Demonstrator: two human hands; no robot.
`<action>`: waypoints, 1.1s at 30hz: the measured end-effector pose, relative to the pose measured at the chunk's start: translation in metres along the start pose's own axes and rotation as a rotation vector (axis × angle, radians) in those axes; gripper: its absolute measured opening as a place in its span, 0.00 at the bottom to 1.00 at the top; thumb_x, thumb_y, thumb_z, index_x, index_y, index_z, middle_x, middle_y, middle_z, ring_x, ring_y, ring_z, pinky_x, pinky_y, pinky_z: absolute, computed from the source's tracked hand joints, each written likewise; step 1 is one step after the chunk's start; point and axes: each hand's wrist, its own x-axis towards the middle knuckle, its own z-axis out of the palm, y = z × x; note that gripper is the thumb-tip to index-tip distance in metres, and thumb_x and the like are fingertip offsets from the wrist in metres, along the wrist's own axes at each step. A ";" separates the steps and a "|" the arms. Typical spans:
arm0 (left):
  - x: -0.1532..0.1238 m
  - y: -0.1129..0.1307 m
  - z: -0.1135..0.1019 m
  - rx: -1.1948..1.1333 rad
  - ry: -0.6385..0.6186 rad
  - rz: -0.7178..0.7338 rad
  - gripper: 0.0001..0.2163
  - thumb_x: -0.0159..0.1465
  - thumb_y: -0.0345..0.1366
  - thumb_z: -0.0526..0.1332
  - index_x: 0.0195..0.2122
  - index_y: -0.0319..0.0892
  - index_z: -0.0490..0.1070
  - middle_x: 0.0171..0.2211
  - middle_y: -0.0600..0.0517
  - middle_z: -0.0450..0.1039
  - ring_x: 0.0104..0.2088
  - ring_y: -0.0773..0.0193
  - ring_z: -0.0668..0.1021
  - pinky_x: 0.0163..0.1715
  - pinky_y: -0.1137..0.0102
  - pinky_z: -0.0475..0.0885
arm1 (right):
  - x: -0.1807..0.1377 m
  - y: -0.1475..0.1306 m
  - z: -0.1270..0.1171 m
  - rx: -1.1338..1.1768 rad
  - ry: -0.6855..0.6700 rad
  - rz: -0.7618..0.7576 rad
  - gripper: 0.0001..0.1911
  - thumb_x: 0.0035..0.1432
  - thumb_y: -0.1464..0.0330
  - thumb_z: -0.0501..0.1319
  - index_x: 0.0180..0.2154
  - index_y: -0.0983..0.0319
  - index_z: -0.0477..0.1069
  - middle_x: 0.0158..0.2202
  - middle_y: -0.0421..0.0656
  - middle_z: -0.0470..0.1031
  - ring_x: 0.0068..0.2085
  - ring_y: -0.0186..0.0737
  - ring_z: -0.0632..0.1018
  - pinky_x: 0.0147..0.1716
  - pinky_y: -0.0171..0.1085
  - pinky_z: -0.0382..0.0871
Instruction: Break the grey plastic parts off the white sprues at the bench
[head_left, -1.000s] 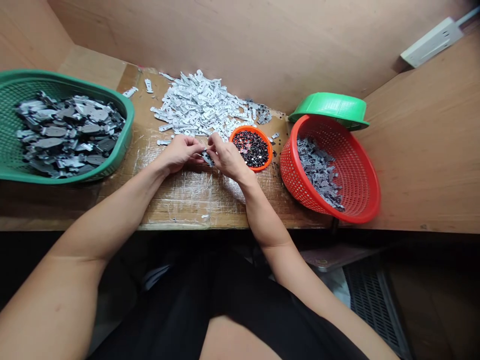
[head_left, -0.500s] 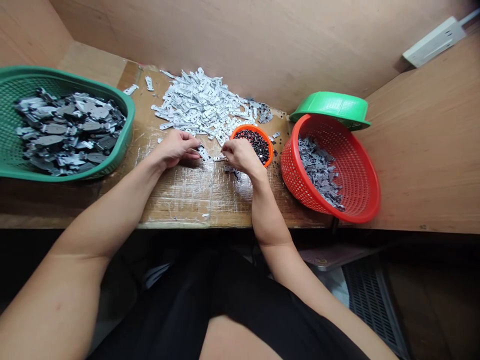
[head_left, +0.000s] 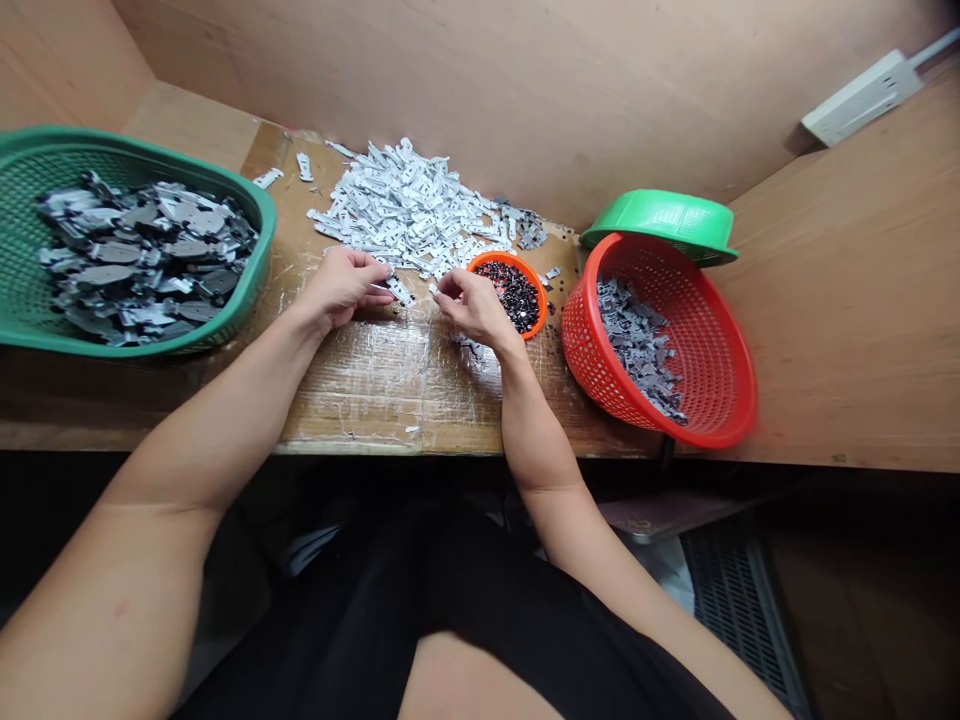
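My left hand (head_left: pixel 346 286) is closed in a pinch on a small silvery metal plate (head_left: pixel 401 291) with holes, which sticks out past the fingertips to the right. Facing it, my right hand (head_left: pixel 476 305) is closed too, with the tip of a small light metal piece (head_left: pixel 434 289) showing at its fingers; the rest of that piece is hidden. Just beyond both hands spreads a pile of similar flat metal plates (head_left: pixel 412 205). Right behind my right hand stands an orange bowl (head_left: pixel 541 322) of small dark shiny parts (head_left: pixel 519 295).
To the left is a green basket (head_left: pixel 262 240) with assembled metal parts. At right, a red basket (head_left: pixel 731 400) holding grey metal pieces leans tilted, with a light green basin (head_left: pixel 660 215) behind it. A power strip (head_left: pixel 862 98) is on the wall. Loose pieces (head_left: pixel 469 345) lie under my right wrist.
My right hand has lifted slightly away from the table's front edge, and less of its metal piece shows. My left hand has shifted a little up and left, still holding the plate.
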 end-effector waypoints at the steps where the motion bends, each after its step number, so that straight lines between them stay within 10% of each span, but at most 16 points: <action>1: -0.001 -0.001 0.002 -0.006 0.002 -0.001 0.13 0.64 0.23 0.73 0.28 0.43 0.72 0.27 0.53 0.74 0.25 0.64 0.80 0.41 0.64 0.87 | 0.001 -0.003 -0.001 0.042 0.024 0.005 0.04 0.74 0.70 0.64 0.41 0.58 0.76 0.42 0.46 0.83 0.44 0.47 0.78 0.51 0.47 0.71; 33: -0.013 -0.007 0.016 0.010 -0.038 -0.007 0.12 0.64 0.24 0.73 0.31 0.44 0.71 0.27 0.54 0.74 0.28 0.65 0.82 0.35 0.70 0.83 | 0.008 -0.040 0.039 -0.260 0.034 -0.059 0.12 0.78 0.71 0.60 0.42 0.60 0.81 0.41 0.49 0.74 0.48 0.54 0.75 0.58 0.53 0.71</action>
